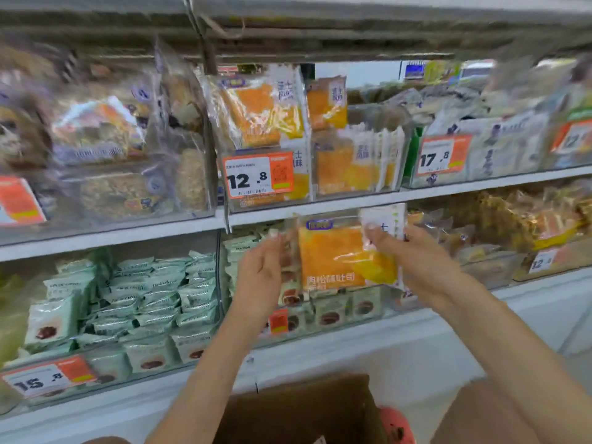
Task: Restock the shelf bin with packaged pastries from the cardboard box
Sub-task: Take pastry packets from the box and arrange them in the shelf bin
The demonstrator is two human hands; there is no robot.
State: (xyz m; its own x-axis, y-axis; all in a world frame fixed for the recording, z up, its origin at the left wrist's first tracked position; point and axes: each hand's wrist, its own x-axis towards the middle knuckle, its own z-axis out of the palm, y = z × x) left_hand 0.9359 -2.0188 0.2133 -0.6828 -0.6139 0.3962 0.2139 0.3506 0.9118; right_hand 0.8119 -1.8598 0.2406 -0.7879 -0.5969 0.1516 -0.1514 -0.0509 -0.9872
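Observation:
An orange packaged pastry point(333, 254) hangs upright in front of the lower shelf, held between both hands. My left hand point(261, 270) grips its left edge and my right hand point(407, 251) pinches its upper right corner. Just above it on the upper shelf stands a clear bin point(269, 200) of the same orange packs, marked with a 12.8 price tag point(258, 174). The brown cardboard box point(304, 411) sits open below my arms at the bottom of the view; its contents are hidden.
Green-white packs point(134, 299) fill the lower left bins. A 17.8 bin point(448, 155) stands to the upper right, and bagged breads point(96, 139) to the upper left. A pink object point(395, 426) lies beside the box. The white shelf base point(416, 347) runs below.

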